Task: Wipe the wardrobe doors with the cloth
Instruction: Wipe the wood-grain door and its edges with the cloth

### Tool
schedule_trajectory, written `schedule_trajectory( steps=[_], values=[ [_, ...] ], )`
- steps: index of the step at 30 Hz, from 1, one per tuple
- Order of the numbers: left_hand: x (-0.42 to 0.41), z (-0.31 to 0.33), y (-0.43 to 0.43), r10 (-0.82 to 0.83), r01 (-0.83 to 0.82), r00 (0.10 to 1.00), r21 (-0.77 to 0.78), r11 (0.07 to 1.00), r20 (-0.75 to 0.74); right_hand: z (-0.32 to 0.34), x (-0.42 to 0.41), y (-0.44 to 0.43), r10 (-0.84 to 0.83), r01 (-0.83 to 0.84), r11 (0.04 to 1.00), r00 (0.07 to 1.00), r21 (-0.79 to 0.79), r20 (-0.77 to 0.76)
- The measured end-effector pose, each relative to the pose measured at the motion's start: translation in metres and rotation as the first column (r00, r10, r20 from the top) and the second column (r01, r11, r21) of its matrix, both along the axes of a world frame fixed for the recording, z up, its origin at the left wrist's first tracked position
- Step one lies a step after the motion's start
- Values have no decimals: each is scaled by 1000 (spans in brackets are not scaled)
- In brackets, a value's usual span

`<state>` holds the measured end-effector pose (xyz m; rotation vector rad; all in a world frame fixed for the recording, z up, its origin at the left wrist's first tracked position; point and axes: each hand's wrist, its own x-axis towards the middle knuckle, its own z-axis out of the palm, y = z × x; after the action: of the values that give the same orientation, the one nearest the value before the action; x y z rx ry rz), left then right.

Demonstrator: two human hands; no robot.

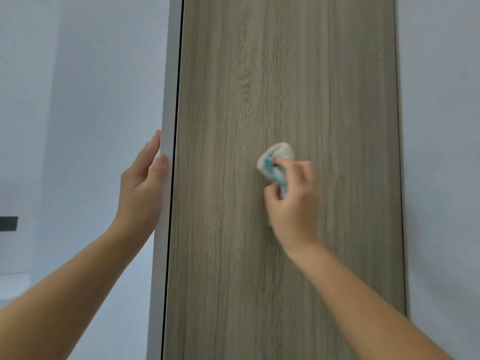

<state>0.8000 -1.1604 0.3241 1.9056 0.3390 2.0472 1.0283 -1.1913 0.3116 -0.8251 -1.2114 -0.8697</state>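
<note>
A tall wood-grain wardrobe door (285,87) fills the middle of the view. My right hand (293,201) grips a bunched white and blue cloth (276,162) and presses it against the door at mid height; part of the cloth is hidden under my fingers. My left hand (141,185) rests with straight fingers along the white side panel (168,100) at the wardrobe's left edge, thumb on its front face.
A pale wall (78,100) lies to the left of the wardrobe, with a small dark object (9,223) at the far left. To the right of the door is another pale grey surface (441,126).
</note>
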Motion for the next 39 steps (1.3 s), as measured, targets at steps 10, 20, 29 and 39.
schedule_trajectory(
  steps=[10,20,29,39],
  values=[
    [-20,8,-4,-5,0,997,-64,998,-77,-41,-88,-3,3,16,999,862,-32,506],
    [0,1,-7,13,-12,1000,-50,999,4,-33,-41,7,-109,-7,989,660,151,744],
    [8,-6,2,228,-228,971,5,974,-75,-31,119,8,-146,151,988,983,-38,109],
    [9,-7,1,281,-280,958,23,960,-61,-43,228,-8,-383,260,913,813,-315,-438]
  ],
)
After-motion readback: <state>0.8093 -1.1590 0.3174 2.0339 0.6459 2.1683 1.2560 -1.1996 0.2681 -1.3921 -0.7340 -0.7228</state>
